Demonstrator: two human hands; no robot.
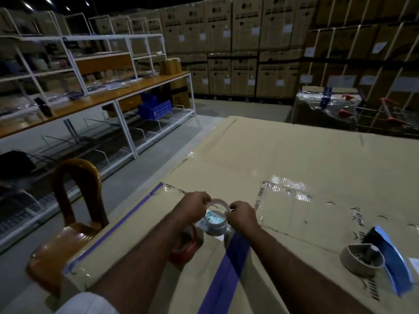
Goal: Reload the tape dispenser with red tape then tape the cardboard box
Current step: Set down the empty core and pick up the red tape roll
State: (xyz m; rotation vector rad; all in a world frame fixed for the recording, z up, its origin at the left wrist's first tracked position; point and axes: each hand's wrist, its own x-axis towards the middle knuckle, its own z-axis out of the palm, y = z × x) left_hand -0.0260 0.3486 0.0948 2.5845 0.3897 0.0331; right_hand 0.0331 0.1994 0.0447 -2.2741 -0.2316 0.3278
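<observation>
My left hand (195, 206) and my right hand (242, 215) both grip a pale cardboard tape core (218, 203), held just above the big cardboard box (283, 159). Below the core a grey-white tape roll (215, 225) rests on the box. The red tape roll (186, 245) lies on the box under my left forearm, partly hidden. The tape dispenser (371, 257), with a grey hub and a blue handle, lies on the box at the right, well apart from both hands.
A blue tape stripe (229, 264) runs down the box top toward me. A wooden chair (74, 200) stands at the box's left edge. White metal shelving (113, 98) lines the left wall. Stacked cartons (238, 53) fill the back.
</observation>
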